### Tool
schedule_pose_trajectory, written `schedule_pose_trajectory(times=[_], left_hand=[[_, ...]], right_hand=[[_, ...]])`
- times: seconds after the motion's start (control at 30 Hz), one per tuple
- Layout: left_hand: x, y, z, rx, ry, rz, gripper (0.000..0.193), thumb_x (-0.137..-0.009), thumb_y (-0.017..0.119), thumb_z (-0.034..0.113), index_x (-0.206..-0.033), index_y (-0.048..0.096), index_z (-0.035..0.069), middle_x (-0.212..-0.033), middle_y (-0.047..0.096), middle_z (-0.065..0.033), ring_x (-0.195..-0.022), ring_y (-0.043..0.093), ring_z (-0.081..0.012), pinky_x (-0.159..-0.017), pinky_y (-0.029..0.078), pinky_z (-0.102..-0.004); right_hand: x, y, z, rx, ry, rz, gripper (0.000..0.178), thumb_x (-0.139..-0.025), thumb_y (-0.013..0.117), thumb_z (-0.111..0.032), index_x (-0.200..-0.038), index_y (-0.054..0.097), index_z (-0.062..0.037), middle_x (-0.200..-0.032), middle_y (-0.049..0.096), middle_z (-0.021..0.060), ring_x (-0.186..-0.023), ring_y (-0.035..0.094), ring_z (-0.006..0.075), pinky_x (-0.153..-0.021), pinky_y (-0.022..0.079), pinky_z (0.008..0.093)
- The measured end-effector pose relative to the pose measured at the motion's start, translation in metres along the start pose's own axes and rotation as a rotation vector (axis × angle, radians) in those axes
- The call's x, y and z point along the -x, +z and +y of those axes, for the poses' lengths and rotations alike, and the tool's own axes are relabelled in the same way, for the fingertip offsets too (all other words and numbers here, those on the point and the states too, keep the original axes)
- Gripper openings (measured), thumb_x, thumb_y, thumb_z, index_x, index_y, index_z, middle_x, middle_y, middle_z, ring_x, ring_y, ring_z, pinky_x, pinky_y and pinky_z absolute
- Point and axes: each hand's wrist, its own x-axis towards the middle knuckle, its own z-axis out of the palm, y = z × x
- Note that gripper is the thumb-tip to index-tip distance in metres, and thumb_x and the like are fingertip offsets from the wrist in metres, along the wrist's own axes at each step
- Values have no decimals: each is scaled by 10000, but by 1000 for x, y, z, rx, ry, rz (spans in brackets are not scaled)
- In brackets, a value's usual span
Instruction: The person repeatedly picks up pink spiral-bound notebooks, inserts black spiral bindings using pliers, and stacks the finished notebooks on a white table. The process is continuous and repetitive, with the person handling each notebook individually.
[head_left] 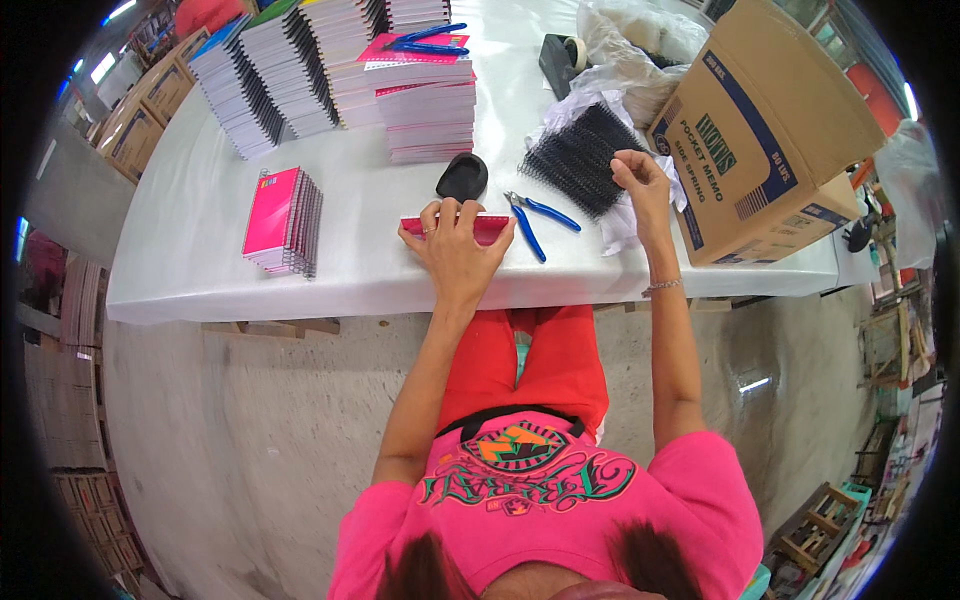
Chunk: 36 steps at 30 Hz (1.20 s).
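My left hand is closed over a pink-covered notebook near the table's front edge, its fingers curled over the far side. A row of punched holes shows along the notebook's edge. My right hand is pinched at the right edge of a pile of black spiral binding coils, which lies on white plastic wrapping. Between the hands rest blue-handled wire nippers with their handles spread. Just beyond my left hand sits a black rounded, cup-like piece.
Spiral-bound pink notebooks are stacked at the left. Behind stand tall notebook stacks and a pile of loose pink-covered notebooks with blue pliers on top. An open cardboard box and a tape dispenser occupy the right.
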Motion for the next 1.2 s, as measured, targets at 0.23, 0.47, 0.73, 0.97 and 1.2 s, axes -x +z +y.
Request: schedule_pose_trajectory(times=[0.23, 0.47, 0.73, 0.97, 1.2], left_hand=[[-3, 2, 0, 30, 2, 16, 332, -718, 800, 417, -906, 668, 177, -1005, 560, 7, -1141, 488, -249, -1034, 177, -754], [-4, 4, -1, 62, 46, 20, 317, -707, 800, 397, -911, 678, 186, -993, 578, 46, -1151, 478, -236, -1019, 165, -766], [-3, 5, -5, 78, 76, 38, 330, -712, 802, 393, -931, 686, 175, -964, 563, 39, -1139, 474, -238, -1029, 174, -698], [-3, 6, -10, 81, 86, 33, 335, -725, 805, 425, -911, 686, 174, -947, 554, 34, -1111, 476, -237, -1022, 195, -667], [-4, 4, -10, 93, 106, 29, 388, -718, 799, 493, -911, 683, 176, -934, 548, 40, -1097, 480, -233, -1014, 209, -657]], right_hand=[[19, 24, -52, -434, 35, -69, 431, -917, 666, -67, -1302, 475, -35, -1032, 604, 54, -865, 628, 138, -819, 526, 269], [40, 48, -42, -114, 9, -553, 480, -915, 598, -14, -1356, 416, -60, -1071, 613, 99, -881, 611, 147, -802, 499, 298], [53, 65, -38, 251, -99, -647, 232, -901, 655, -57, -1129, 663, -17, -1011, 696, 56, -886, 602, 115, -816, 482, 274], [57, 69, -43, 284, -196, -621, 212, -896, 652, -66, -1097, 689, -7, -1000, 690, 89, -903, 618, 168, -826, 478, 299], [58, 71, -37, 348, -292, -605, 178, -921, 598, -70, -1051, 700, -3, -919, 656, 150, -798, 585, 267, -764, 470, 350]])
